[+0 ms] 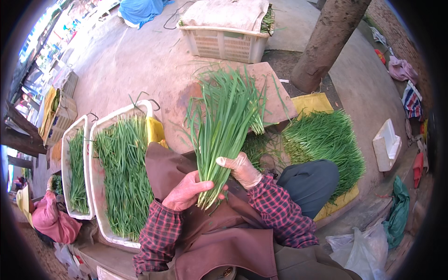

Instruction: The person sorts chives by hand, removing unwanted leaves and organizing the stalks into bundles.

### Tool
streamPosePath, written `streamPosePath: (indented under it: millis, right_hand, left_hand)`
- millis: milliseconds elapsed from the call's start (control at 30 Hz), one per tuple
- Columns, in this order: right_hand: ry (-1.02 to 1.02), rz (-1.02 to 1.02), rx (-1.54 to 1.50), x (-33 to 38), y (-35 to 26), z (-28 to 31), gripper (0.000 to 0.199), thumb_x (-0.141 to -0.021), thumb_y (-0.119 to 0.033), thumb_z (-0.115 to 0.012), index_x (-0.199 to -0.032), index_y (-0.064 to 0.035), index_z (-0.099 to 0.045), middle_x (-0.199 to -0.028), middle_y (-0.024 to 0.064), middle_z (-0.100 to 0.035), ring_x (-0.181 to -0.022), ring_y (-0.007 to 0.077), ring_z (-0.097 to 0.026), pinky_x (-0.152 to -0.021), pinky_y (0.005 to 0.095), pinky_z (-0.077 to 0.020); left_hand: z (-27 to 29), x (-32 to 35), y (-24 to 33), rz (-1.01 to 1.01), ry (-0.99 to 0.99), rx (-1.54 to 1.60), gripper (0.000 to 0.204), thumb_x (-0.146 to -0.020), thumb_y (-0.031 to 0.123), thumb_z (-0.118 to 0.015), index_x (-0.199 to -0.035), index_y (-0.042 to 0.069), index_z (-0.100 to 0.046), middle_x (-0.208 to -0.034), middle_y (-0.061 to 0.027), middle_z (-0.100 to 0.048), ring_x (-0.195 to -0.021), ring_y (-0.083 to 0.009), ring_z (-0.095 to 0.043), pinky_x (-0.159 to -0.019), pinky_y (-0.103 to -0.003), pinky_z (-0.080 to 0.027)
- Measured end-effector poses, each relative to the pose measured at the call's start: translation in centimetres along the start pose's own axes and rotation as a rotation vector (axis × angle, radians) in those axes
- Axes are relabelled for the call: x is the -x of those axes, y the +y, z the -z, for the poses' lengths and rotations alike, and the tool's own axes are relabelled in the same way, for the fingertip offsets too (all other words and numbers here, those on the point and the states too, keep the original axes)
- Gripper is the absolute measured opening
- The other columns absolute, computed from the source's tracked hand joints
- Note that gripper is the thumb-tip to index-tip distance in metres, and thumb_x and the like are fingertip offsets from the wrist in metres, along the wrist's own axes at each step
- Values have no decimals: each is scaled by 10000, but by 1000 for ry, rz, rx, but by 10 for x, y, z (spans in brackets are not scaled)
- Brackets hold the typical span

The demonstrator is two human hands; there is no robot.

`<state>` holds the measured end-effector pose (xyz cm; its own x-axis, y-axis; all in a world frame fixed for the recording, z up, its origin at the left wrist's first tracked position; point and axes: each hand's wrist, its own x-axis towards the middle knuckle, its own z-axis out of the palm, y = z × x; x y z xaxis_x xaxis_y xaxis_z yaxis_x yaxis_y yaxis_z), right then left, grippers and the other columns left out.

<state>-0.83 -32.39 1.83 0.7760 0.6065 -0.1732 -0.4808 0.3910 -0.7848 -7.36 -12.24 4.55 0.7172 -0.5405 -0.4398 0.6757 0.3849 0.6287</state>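
Note:
A bunch of green chives [217,135] rises from my lap, its pale stem ends down and its leaves fanned out away from me. My left hand [186,192], bare, is closed around the lower stems. Just above it on the other side, my right hand [241,171] wears a thin pale glove and grips the bunch, thumb laid across the stems. Beyond the bunch, more loose chives [257,122] lie on a flat board [275,100]. A brown apron [170,169] covers my lap under both hands.
To my left stand a large white crate [94,186] and a narrower crate [69,205], both holding chives. At right, a chive pile [326,149] rests on yellow sacking [313,101]. A cloth-covered basket [228,44] and tree trunk [324,46] stand ahead. Another person [53,217] sits far left.

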Motion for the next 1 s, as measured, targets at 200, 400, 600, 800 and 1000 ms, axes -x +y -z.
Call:
streamPosePath:
  millis: [200, 400, 600, 800, 1000]
  right_hand:
    - [-135, -38, -183, 2, 15, 5, 632, -896, -347, -732, -1383, -4, -521, -1247, 115, -651, -1038, 196, -670, -854, 304, -571]
    - [-25, 15, -147, -5, 33, 12, 473, -953, -254, -684, -1340, -10, -563, -1246, 73, -636, -1137, 181, -611, -1011, 343, -481]
    - [342, 2, -80, 19, 37, 15, 365, -982, -173, -661, -1300, -6, -593, -1221, 67, -664, -1083, 163, -639, -930, 313, -519]
    - [615, 363, 853, 19, 35, -7, 196, -881, -129, -764, -1027, -22, -691, -910, 65, -701, -796, 166, -695, -743, 284, -554]
    - [582, 327, 1116, -7, 43, -14, 193, -824, -193, -797, -861, -41, -684, -779, 100, -664, -669, 246, -658, -629, 373, -524]
  left_hand:
    - [3, -7, -29, -91, -212, 333, 618, -911, 232, -731, -1406, -13, -453, -1201, -228, -649, -931, -276, -707, -791, -329, -603]
    - [-7, -13, -33, -148, 66, 172, 507, -828, 80, -748, -1274, 18, -513, -952, -113, -630, -600, -119, -546, -533, -231, -451]
    - [-8, -28, -26, -199, 273, -8, 345, -812, 84, -784, -1089, 18, -589, -841, -40, -604, -596, -91, -524, -533, -223, -426]
    - [-2, -46, -34, -280, 425, -187, 280, -793, -1, -724, -1049, 23, -614, -825, -19, -618, -618, -88, -550, -545, -240, -438]
    - [7, -60, -54, -346, 423, -148, 330, -788, -29, -713, -1098, 22, -613, -847, -5, -626, -628, -81, -560, -558, -233, -447]
